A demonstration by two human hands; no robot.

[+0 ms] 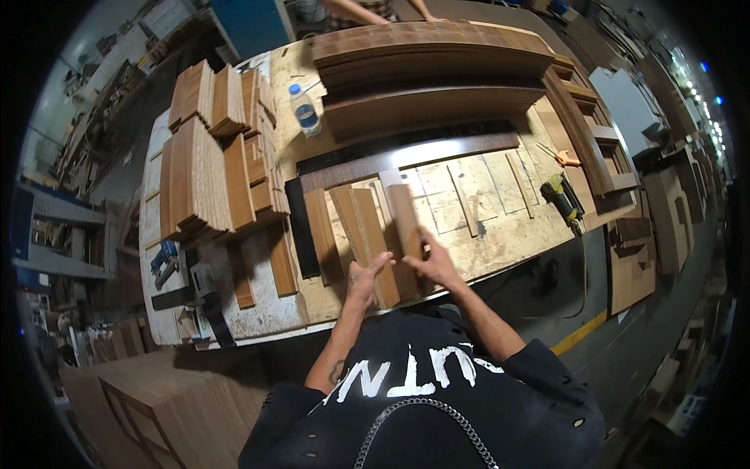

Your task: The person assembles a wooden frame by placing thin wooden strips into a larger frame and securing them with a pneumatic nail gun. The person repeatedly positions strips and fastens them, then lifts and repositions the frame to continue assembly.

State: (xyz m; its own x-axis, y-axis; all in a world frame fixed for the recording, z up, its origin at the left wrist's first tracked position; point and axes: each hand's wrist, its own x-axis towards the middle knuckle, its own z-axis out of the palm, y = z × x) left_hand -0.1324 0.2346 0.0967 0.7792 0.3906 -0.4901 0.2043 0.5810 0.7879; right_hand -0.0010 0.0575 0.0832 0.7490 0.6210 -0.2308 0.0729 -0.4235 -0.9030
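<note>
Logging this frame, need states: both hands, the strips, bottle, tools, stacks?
Left hand: open, flat on a wood strip.
Right hand: grip closed on a narrow strip, tilted up off the bench.
Bottle: upright, capped.
Nail gun: lying on the bench, not held.
Panel stacks: piled, leaning.
Curved boards: stacked at the far edge.

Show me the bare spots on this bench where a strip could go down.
Bare patches on the workbench: one right of the right hand, between the loose thin strips and the yellow power tool; another at the near left corner, beside the clamp. Crowded: the stacked wood panels on the left, the curved boards at the back.
</note>
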